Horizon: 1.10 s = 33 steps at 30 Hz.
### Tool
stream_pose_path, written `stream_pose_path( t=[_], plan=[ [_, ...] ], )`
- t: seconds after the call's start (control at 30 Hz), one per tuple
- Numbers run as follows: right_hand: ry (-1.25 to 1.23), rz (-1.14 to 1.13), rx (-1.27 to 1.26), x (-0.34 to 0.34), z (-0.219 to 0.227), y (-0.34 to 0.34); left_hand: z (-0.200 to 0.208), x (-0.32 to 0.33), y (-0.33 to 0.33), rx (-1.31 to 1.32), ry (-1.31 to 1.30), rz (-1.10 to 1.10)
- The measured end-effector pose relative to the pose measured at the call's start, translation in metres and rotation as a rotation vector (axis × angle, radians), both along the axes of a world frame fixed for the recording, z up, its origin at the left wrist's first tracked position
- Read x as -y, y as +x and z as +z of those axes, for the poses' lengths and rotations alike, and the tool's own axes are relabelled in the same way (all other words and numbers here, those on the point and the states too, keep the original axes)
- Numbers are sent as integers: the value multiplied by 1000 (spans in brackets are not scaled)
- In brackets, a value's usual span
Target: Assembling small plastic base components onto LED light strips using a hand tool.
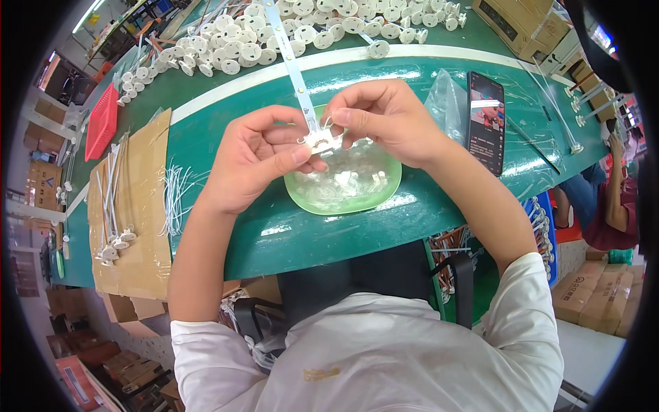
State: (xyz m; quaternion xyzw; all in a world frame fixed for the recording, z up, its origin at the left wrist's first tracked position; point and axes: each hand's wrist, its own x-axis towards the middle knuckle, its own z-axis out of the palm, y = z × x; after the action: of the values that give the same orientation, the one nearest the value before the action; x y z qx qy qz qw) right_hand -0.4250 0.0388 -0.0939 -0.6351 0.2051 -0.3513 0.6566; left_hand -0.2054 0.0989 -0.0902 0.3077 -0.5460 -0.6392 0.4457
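A long, narrow light strip [292, 65] with small yellowish dots along it leans up and away from me. At its near end is a white plastic fitting [321, 143]. My left hand [254, 158] pinches this fitting between thumb and fingers. Beside it, my right hand [384, 120] has thumb and forefinger closed on a thin white wire [328, 123] that loops by the fitting. Directly below both hands sits a light green bowl [341, 208] holding several small clear pieces, too blurred to make out singly.
Across the far table lies a heap of white round-based fittings [240, 48]. Left are a cardboard sheet [134, 199] bearing strips, a bundle of white wires [178, 196] and a red basket [103, 122]. A phone [486, 127] and clear plastic bag [447, 106] lie right. Another person [618, 206] sits beyond.
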Motion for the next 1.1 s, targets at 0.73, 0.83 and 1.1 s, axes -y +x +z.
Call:
stream_pose_path(
  t=[0.73,0.83,1.1],
  plan=[
    [-92,-135,-269,0,4,-3,-11,4,-6,153,-100,103],
    [-313,-120,-236,1,-1,4,-10,2,-8,183,-127,105],
    [-122,-24,-278,3,5,-9,-9,3,-10,208,-111,116]
  ],
)
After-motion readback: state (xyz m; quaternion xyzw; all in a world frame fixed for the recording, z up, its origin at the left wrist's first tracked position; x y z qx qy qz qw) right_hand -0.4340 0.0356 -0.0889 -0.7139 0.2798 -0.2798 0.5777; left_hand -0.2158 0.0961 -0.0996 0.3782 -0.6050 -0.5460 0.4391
